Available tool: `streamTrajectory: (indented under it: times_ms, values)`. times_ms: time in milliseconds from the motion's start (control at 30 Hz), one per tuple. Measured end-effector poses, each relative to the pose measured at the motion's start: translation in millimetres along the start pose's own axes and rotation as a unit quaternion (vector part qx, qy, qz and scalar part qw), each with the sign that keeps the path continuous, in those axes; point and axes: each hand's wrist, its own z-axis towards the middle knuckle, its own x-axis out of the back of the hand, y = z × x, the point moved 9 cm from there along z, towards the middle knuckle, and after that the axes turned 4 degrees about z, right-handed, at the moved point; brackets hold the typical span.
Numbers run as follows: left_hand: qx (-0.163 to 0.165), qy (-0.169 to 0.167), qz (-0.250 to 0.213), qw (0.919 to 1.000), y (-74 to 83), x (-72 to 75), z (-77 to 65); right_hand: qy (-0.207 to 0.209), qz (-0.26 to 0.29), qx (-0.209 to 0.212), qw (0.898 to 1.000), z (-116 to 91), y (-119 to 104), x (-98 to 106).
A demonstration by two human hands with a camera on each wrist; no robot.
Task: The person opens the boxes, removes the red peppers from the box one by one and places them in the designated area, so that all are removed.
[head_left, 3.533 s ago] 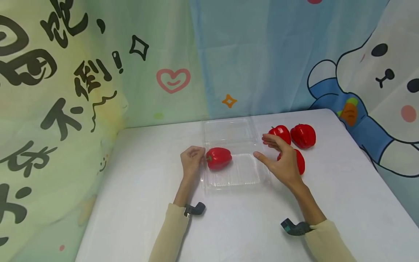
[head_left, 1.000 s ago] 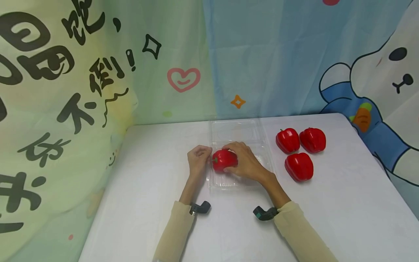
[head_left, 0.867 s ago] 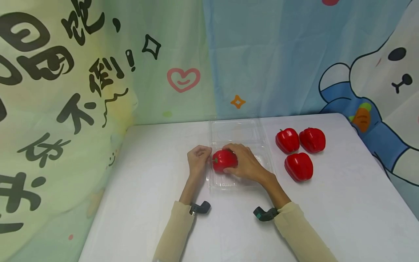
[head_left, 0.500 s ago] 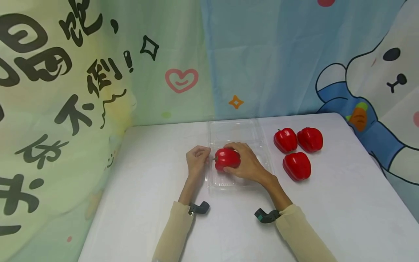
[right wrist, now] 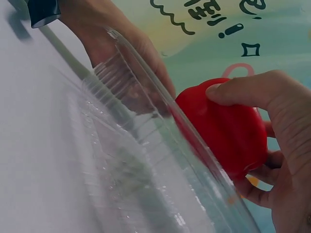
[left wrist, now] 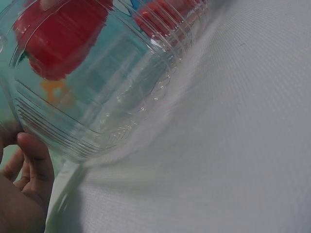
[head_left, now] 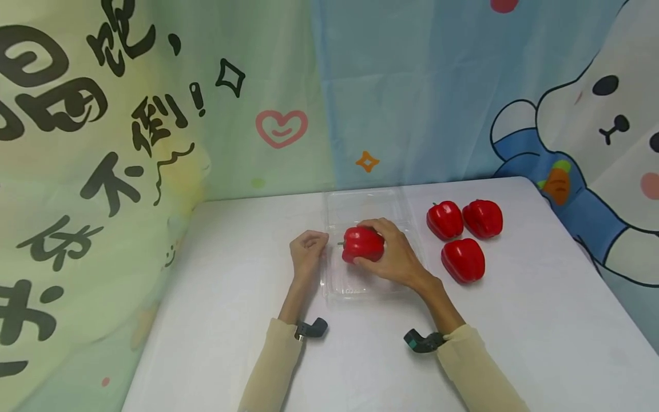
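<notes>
My right hand point(head_left: 393, 254) grips a red bell pepper point(head_left: 362, 244) between thumb and fingers, its green stem pointing left. In the right wrist view, the held pepper point(right wrist: 223, 126) shows at the rim of a clear plastic clamshell box point(right wrist: 146, 170), partly above it. The box point(head_left: 342, 284) lies with its lid spread open toward the back of the table. At its left edge, my left hand point(head_left: 308, 252) pinches the rim. The left wrist view has the thumb and finger of that hand point(left wrist: 29, 179) at the box wall point(left wrist: 58, 138).
Right of the box lie more red bell peppers: one at back left point(head_left: 445, 220), one at back right point(head_left: 483, 218) and one in front point(head_left: 463, 261). A white cloth covers the table point(head_left: 370, 355). Behind it hangs a printed curtain point(head_left: 391, 91).
Earlier the right hand was open near the other peppers, while this pepper lay in the box. It now grips the pepper and has raised it, moving slightly right. My left hand keeps its place.
</notes>
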Motion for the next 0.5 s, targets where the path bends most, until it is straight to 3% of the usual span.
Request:
streamTrajectory:
  times_ms: [500]
  values:
    - [0.016,0.007,-0.010,0.9998,-0.5,0.6,-1.7,0.069,0.011,0.031,0.997,-12,-1,39]
